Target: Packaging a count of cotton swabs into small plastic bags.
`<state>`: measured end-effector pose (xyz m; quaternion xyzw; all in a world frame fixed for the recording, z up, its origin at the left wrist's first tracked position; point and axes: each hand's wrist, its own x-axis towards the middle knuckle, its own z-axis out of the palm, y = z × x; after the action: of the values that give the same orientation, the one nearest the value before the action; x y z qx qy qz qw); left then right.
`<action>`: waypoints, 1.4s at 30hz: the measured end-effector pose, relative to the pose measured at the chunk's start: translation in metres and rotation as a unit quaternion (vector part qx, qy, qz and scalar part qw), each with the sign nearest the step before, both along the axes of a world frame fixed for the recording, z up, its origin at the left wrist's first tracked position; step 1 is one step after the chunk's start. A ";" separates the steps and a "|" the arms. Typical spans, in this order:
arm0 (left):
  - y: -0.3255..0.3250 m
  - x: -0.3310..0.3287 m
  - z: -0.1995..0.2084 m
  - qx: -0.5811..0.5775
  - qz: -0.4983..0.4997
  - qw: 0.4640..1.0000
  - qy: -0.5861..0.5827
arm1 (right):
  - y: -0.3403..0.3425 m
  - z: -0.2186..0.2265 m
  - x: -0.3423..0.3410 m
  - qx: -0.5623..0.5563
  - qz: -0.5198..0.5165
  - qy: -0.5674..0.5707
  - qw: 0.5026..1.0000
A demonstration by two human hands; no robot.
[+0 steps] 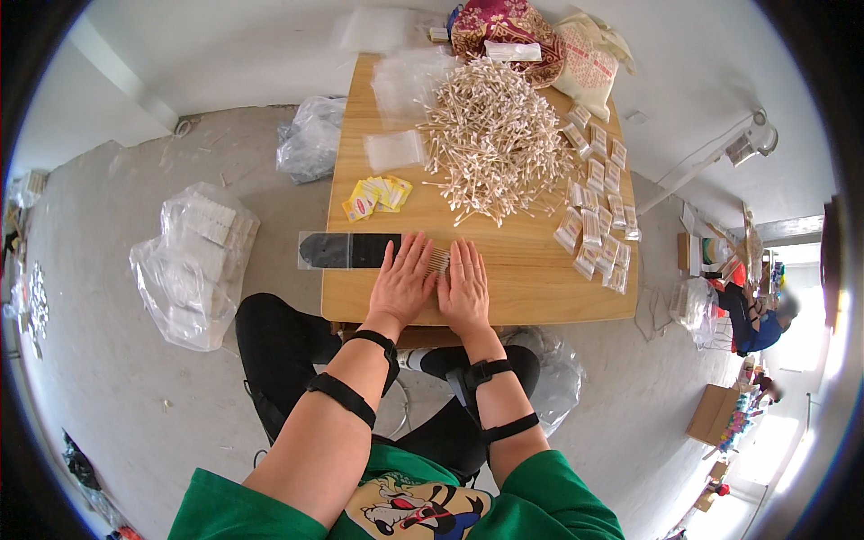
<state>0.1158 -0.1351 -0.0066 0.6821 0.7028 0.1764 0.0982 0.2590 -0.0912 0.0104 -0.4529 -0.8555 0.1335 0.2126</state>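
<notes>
Light-brown wood-grain table (531, 279), upper centre of frame. Large clear plastic bag (198, 261) of white packs on the grey floor, left of frame. Big heap of loose white-tipped cotton swabs with pale sticks (495, 135) on the table, upper centre; a few strays at its edges. Behind it, top of frame: dark red cloth with gold pattern (490, 22), and to its right a cream cloth sack with reddish print (585, 58).

Loose group of small clear-wrapped swab packs (590, 225) along the table's right side, some overlapping. Thin clear plastic sleeves (396, 85) left of the heap, with a smaller stack (392, 151) below them. Flat black strip with a clear sleeve at its left end (346, 250) near the table's front left; its right end meets the left hand (405, 281).

Left hand and right hand (463, 283) both flat, palms down, fingers extended, side by side at front centre, narrow gap between. Can't tell if thumbs touch. Fan of yellow-and-white cards (360, 200) above the strip. Smallest: neat row of parallel swabs (438, 260) in the gap, partly covered by both hands; pressure on it can't be told.
</notes>
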 end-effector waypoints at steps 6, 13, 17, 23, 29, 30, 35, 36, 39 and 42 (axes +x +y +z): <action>-0.001 -0.001 -0.001 0.004 -0.018 1.000 -0.013 | -0.012 -0.006 -0.008 0.020 -0.012 -0.099 0.995; -0.001 -0.002 -0.005 0.043 -0.019 0.999 -0.016 | -0.003 -0.011 -0.015 0.002 0.018 -0.144 0.989; 0.001 0.000 -0.006 0.033 -0.009 0.999 0.023 | -0.003 -0.009 -0.015 -0.008 0.014 -0.135 0.991; 0.003 0.001 -0.007 0.005 -0.005 0.999 0.046 | -0.004 -0.011 -0.014 0.010 0.009 -0.147 0.989; 0.000 -0.002 -0.005 -0.009 -0.003 1.000 0.029 | -0.003 -0.008 -0.014 0.016 0.004 -0.046 0.999; 0.001 -0.001 -0.006 -0.016 -0.001 0.999 0.035 | -0.002 -0.010 -0.010 0.008 -0.047 0.040 0.998; 0.002 0.002 -0.007 -0.008 0.000 0.999 0.035 | -0.004 -0.018 0.002 0.032 -0.097 0.146 0.984; 0.002 0.001 -0.006 -0.006 -0.001 0.999 0.038 | -0.003 -0.016 0.000 0.036 -0.091 0.151 0.984; 0.003 0.000 -0.006 -0.011 0.005 0.999 0.041 | -0.002 -0.014 -0.002 0.044 -0.075 0.160 0.983; 0.004 0.002 -0.007 -0.015 -0.001 0.999 0.029 | -0.001 -0.014 -0.001 0.045 -0.065 0.170 0.982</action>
<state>0.1173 -0.1310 -0.0134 0.6863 0.7070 0.1463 0.0883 0.2583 -0.0925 -0.0037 -0.4680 -0.7808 0.1562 0.3833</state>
